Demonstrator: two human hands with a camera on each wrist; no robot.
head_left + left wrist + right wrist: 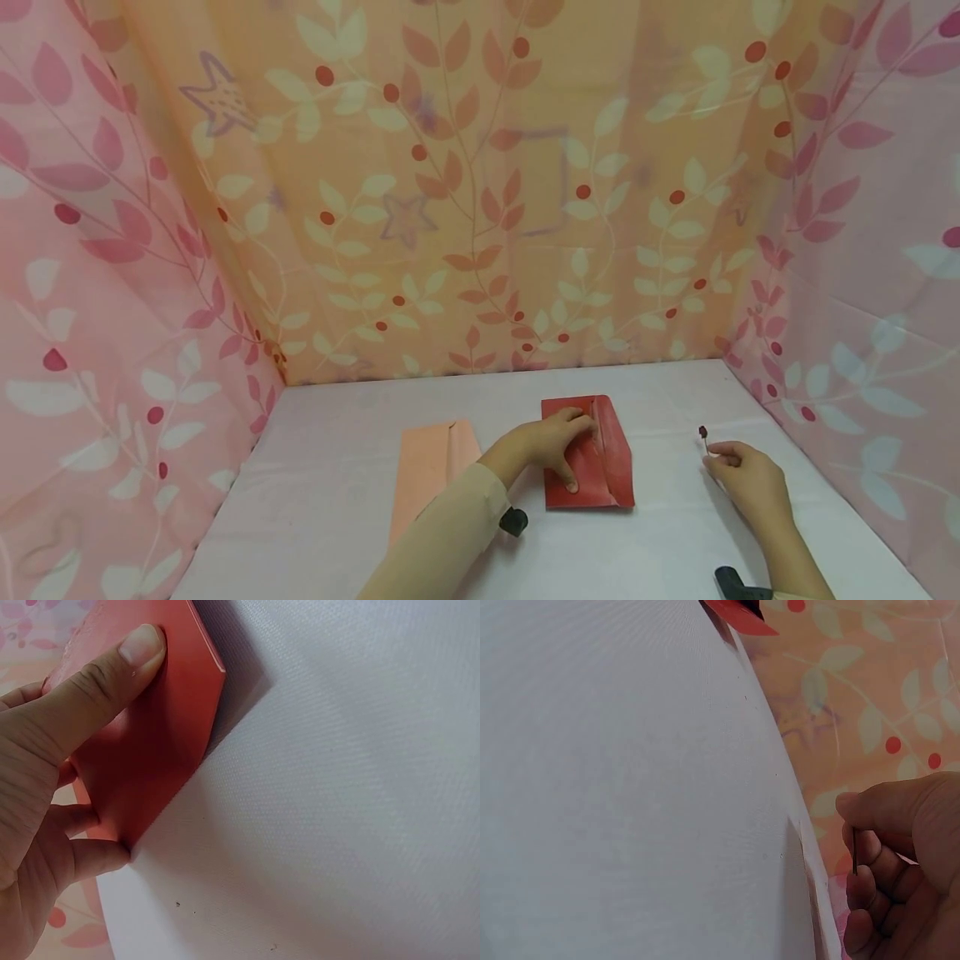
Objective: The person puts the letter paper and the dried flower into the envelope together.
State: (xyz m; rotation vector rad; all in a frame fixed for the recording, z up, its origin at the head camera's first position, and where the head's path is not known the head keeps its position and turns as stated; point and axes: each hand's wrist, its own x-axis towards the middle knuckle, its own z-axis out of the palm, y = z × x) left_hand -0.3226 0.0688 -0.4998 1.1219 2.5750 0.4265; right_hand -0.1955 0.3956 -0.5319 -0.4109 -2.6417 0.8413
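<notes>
A red envelope (600,479) lies on the white-covered table, its flap side toward the right. My left hand (551,442) grips it, thumb spread from the fingers. In the left wrist view the thumb lies across the red envelope (176,720), with the other fingers at its edge. To the right, my right hand (753,483) pinches a thin stem with a small dark red head (702,432), held upright above the table. Only the dark stem (855,855) shows in the right wrist view, between thumb and fingers; its exact kind cannot be told.
A peach envelope (423,467) lies left of the red one, partly hidden by my left sleeve (450,525). Patterned cloth hangs along the back (472,275) and both sides of the white table (322,467). Black devices (513,522) sit by both wrists.
</notes>
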